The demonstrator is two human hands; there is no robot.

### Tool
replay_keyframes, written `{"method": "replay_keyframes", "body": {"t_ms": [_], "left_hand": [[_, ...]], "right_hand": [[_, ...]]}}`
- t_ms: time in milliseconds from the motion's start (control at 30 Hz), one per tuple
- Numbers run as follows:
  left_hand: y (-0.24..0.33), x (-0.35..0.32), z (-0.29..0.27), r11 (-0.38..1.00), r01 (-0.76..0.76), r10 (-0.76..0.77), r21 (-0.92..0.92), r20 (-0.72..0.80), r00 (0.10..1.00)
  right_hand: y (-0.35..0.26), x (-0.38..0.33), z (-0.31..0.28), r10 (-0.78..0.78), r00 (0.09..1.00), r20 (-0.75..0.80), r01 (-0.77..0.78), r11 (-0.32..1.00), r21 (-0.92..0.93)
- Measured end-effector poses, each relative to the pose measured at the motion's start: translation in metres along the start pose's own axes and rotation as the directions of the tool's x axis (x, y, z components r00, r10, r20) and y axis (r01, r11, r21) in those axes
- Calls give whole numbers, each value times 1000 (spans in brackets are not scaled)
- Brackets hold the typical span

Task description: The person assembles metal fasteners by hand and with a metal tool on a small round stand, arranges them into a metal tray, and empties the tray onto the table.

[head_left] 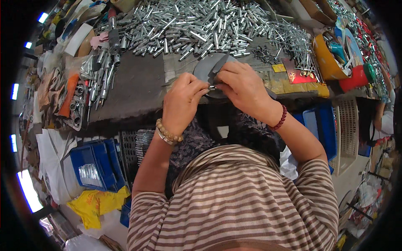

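My left hand (183,100) and my right hand (244,87) meet at the front edge of the workbench. Between their pinched fingertips sits a small silver metal piece (212,88), mostly covered by the fingers, so its exact kind cannot be made out. Just behind the hands lies a grey round plate or dish (204,67), with a darker grey flap-like piece (220,62) by the right fingers. Beyond it spreads a big heap of shiny metal tubes and rods (197,27). Thin metal pins (293,42) are piled to its right.
Hand tools and sockets (100,71) crowd the bench's left side, near an orange-handled tool (68,96). At right stand a yellow container (328,58) and a red jar with a green lid (356,78). Blue crates (90,163) sit below left; a beige basket (346,129) is below right.
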State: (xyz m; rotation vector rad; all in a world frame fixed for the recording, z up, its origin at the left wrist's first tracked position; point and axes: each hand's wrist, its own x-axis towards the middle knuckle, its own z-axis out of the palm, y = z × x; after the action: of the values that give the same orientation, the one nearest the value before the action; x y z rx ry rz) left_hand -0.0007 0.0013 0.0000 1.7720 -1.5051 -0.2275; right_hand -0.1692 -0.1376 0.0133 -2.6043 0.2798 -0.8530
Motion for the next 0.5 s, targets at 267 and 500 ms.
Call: {"method": "replay_keyframes", "body": {"t_ms": [267,500], "left_hand": [[0,-1,0,999,-26,27,19,-27,999],[-1,-2,0,999,-33,34,29,-21,999]], "right_hand": [[-6,6,1,-42,999,17,43,998,-45],[-9,9,2,-56,997,59,62,991,-116]]}}
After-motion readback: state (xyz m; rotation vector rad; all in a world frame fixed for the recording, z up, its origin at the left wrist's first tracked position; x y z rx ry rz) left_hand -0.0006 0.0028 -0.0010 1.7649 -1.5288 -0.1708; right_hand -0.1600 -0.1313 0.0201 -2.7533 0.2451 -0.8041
